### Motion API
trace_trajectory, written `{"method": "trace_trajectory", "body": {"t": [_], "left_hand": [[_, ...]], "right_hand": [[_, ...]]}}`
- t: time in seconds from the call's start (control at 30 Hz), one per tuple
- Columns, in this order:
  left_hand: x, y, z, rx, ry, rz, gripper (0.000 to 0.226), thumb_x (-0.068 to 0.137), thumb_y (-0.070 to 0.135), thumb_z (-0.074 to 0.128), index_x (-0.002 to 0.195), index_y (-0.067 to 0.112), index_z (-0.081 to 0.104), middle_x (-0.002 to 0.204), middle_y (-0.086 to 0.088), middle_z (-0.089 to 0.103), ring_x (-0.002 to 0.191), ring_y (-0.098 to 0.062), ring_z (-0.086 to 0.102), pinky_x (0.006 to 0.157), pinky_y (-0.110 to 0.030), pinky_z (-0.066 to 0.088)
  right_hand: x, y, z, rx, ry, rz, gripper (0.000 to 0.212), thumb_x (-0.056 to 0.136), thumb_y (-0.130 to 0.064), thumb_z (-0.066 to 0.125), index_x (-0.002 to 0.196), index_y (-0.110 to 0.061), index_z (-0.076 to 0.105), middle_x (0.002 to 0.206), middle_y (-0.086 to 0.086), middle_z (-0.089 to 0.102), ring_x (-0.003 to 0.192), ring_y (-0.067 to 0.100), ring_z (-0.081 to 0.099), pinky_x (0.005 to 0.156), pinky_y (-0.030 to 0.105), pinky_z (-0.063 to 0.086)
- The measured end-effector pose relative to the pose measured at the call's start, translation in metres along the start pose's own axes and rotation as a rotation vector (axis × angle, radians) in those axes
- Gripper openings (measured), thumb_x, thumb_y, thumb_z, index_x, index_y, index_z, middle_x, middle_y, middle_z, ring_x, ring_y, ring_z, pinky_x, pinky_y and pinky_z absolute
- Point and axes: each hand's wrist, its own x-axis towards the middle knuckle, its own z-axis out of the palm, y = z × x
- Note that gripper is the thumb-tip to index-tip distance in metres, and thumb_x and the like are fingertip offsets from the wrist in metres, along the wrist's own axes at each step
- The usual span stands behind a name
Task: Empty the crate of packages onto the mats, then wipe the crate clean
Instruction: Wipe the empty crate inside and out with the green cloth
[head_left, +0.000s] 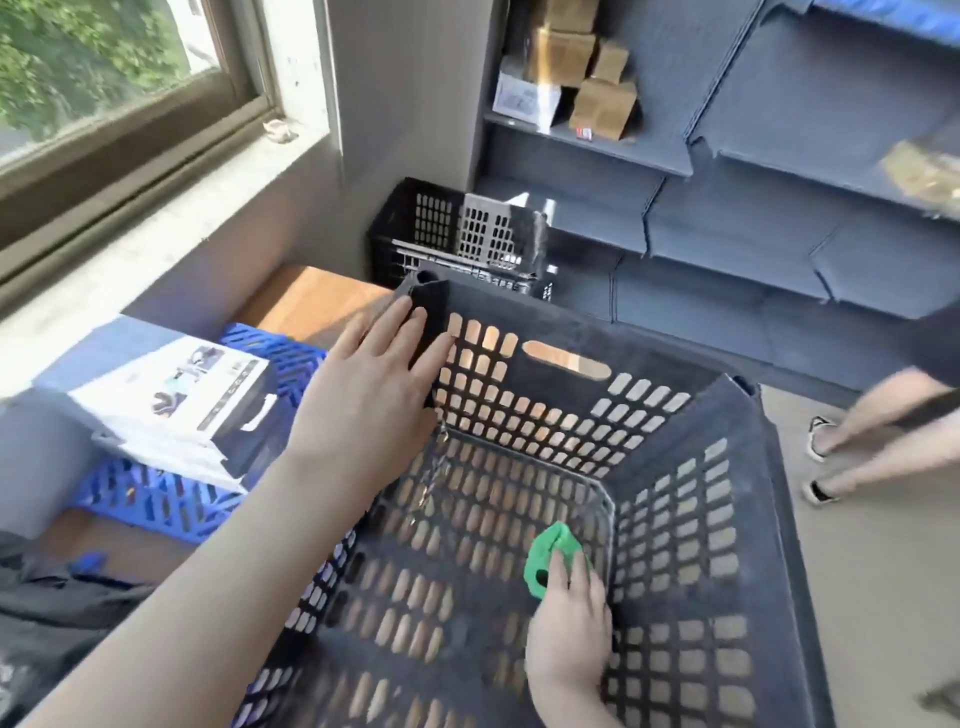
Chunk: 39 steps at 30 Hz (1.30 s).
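Note:
A large dark slotted crate (587, 332) fills the lower middle of the head view, with no packages inside. My left hand (374, 384) lies flat against the crate's far-left corner, fingers spread over the rim. My right hand (569, 623) is down inside the crate near its right wall, pressing a green cloth (550, 556) against the slotted floor. White and black packages (176, 400) lie stacked on a blue slotted mat (156, 499) to the left of the crate.
A second black crate (415, 228) with a grey basket stands behind. Dark shelves (779, 156) hold cardboard boxes at the back right. Another person's legs and shoes (826, 457) are at the right. A window ledge runs along the left.

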Motion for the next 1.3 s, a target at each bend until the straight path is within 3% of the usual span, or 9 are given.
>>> {"method": "trace_trajectory", "body": {"t": [0.17,0.4,0.47,0.6,0.7,0.83,1.07,1.23,1.3], "left_hand": [[0.002,-0.001,0.003,0.03,-0.06,-0.022,0.067,0.074,0.033,0.074,0.133,0.01,0.056,0.139,-0.02,0.052,0.141,-0.034,0.035,0.111,-0.053,0.034],[0.0,-0.002,0.001,-0.007,-0.076,-0.02,0.063,0.077,0.035,0.068,0.133,0.011,0.055,0.135,-0.017,0.056,0.145,-0.031,0.028,0.112,-0.053,0.029],[-0.001,-0.003,-0.002,-0.03,-0.089,-0.028,0.062,0.079,0.037,0.064,0.135,0.012,0.054,0.135,-0.015,0.055,0.147,-0.028,0.024,0.113,-0.051,0.027],[-0.002,0.0,-0.008,-0.074,-0.12,-0.057,0.056,0.088,0.039,0.054,0.138,0.015,0.047,0.141,-0.01,0.05,0.151,-0.023,0.007,0.117,-0.048,0.021],[-0.002,0.002,-0.009,-0.06,-0.14,-0.055,0.059,0.094,0.043,0.046,0.146,0.02,0.032,0.149,-0.005,0.041,0.151,-0.021,-0.005,0.12,-0.047,0.016],[-0.002,0.002,-0.009,-0.055,-0.144,-0.054,0.06,0.094,0.046,0.043,0.147,0.021,0.029,0.15,-0.004,0.04,0.151,-0.02,-0.009,0.119,-0.046,0.016],[0.0,-0.002,-0.004,-0.09,-0.127,-0.074,0.049,0.084,0.036,0.055,0.128,0.014,0.055,0.126,-0.008,0.061,0.15,-0.021,0.011,0.107,-0.055,0.032],[0.001,-0.007,0.007,-0.129,-0.059,-0.04,0.048,0.067,0.023,0.076,0.11,0.006,0.064,0.105,-0.015,0.068,0.144,-0.026,0.031,0.091,-0.057,0.042],[0.002,-0.007,0.01,-0.147,-0.041,-0.042,0.047,0.066,0.024,0.076,0.107,0.006,0.064,0.105,-0.015,0.068,0.144,-0.026,0.03,0.091,-0.059,0.042]], "right_hand": [[-0.01,-0.037,0.017,0.065,0.078,-0.15,0.072,0.048,-0.002,0.088,0.117,-0.013,0.068,0.122,0.006,0.066,0.113,0.024,0.063,0.107,0.033,0.024],[-0.017,-0.073,0.024,-0.03,0.035,-0.936,0.036,0.093,-0.02,0.047,0.127,-0.025,0.057,0.136,-0.005,0.056,0.127,0.016,0.05,0.107,0.034,0.041],[-0.004,-0.056,0.017,-0.088,0.115,-0.918,0.049,0.079,-0.01,0.066,0.126,-0.022,0.06,0.135,-0.002,0.057,0.126,0.019,0.052,0.105,0.036,0.043],[0.014,-0.009,-0.002,-0.092,0.146,-0.354,0.082,0.043,0.007,0.084,0.119,-0.017,0.067,0.13,0.003,0.061,0.116,0.023,0.061,0.091,0.04,0.052],[0.016,-0.005,0.001,-0.01,0.128,0.013,0.077,0.044,0.013,0.083,0.115,-0.012,0.069,0.129,0.009,0.061,0.11,0.03,0.063,0.079,0.042,0.059],[0.027,-0.009,-0.006,0.098,0.173,0.176,0.072,0.051,0.011,0.082,0.119,-0.006,0.066,0.131,0.015,0.059,0.12,0.034,0.056,0.09,0.05,0.053],[0.015,-0.082,0.019,0.211,0.12,-0.208,0.071,0.056,-0.017,0.089,0.123,-0.018,0.064,0.126,-0.001,0.064,0.117,0.014,0.06,0.102,0.035,0.042],[0.0,-0.143,0.032,0.111,0.007,-0.596,0.056,0.088,-0.011,0.027,0.141,-0.01,0.043,0.146,0.007,0.045,0.137,0.021,0.039,0.118,0.041,0.012],[0.01,-0.126,0.032,0.079,0.053,-0.684,0.052,0.087,-0.01,0.03,0.136,-0.008,0.05,0.139,0.009,0.052,0.131,0.023,0.045,0.116,0.04,0.028]]}}
